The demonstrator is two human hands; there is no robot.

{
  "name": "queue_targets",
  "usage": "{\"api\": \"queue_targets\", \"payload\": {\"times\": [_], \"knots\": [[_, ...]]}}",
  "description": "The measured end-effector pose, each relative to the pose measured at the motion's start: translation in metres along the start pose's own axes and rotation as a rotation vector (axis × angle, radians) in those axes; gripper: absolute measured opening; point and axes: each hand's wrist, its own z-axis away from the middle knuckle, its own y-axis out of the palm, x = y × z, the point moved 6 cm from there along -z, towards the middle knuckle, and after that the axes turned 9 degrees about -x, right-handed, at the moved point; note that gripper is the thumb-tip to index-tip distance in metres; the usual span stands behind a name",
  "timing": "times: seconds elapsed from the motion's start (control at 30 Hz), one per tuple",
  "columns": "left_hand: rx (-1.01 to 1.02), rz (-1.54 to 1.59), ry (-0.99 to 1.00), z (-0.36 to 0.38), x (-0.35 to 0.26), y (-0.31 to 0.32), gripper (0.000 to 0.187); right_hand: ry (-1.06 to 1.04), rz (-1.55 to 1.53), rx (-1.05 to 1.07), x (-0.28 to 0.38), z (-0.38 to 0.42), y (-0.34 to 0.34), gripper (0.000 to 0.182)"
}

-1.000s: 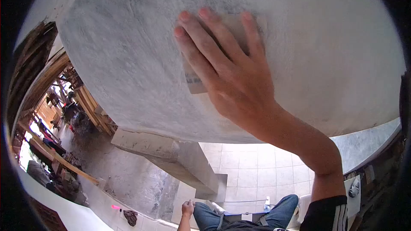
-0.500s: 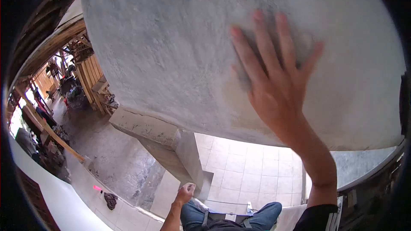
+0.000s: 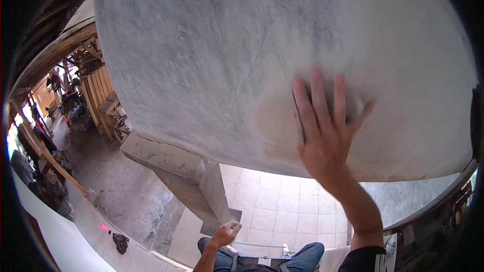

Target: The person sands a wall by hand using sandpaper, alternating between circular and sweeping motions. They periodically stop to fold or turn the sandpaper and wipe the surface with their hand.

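Flat against the grey plastered wall [image 3: 201, 70], my right hand [image 3: 325, 136] has its fingers stretched out and apart. A thin dark edge shows along its index finger, and dark patches lie between the fingers. Around it the plaster is paler and beige, while further left it is darker and streaked. Low in the view, above my lap, my left hand [image 3: 225, 233] is closed with its fingers curled in. Its fingertips look whitish, and I cannot tell what is in them. Close beyond it stands a concrete post [image 3: 201, 191].
Pale floor tiles [image 3: 272, 199] lie below the wall. At the lower left, a dark crumpled thing [image 3: 120, 243] and a pink object [image 3: 104, 227] rest on the ledge. A rough concrete floor [image 3: 116, 181] leads to wooden boards [image 3: 99, 98] and clutter.
My right hand has slid down the wall, its fingers still spread. My left hand has shifted slightly right and stays closed. The view has moved a little.
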Motion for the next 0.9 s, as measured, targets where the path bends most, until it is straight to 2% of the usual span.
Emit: {"api": "queue_targets", "payload": {"times": [0.1,0.2,0.27,0.43,0.57,0.67,0.77,0.83,0.9], "knots": [[0.031,0.005,-0.011,0.001,0.018,0.006,0.042,-0.012,-0.004,-0.043,-0.001,0.014,0.001,0.048],[0.103,0.028,0.038,-0.009,0.007,0.024,0.042,-0.005,-0.02,-0.089,0.0,-0.03,0.002,0.048],[0.119,0.012,0.076,-0.017,-0.021,0.031,0.041,0.013,-0.051,-0.068,0.0,-0.049,0.004,0.047],[0.14,0.017,0.119,-0.009,-0.042,0.026,0.038,0.07,-0.099,-0.058,0.0,0.022,0.005,0.047],[0.171,0.039,0.22,-0.006,-0.102,0.007,0.038,0.028,-0.098,-0.106,0.001,-0.001,0.006,0.047],[0.18,0.047,0.346,-0.007,-0.173,-0.001,0.034,-0.006,-0.101,-0.174,0.002,-0.068,0.005,0.045],[0.161,0.1,0.441,0.005,-0.206,-0.01,0.026,0.007,-0.147,-0.125,0.001,-0.055,0.003,0.044],[0.111,0.116,0.513,0.01,-0.215,-0.026,0.024,0.068,-0.245,-0.033,0.01,-0.002,0.004,0.043],[0.063,0.189,0.553,0.016,-0.222,-0.042,0.019,0.01,-0.217,-0.037,0.01,0.009,0.002,0.043]]}}
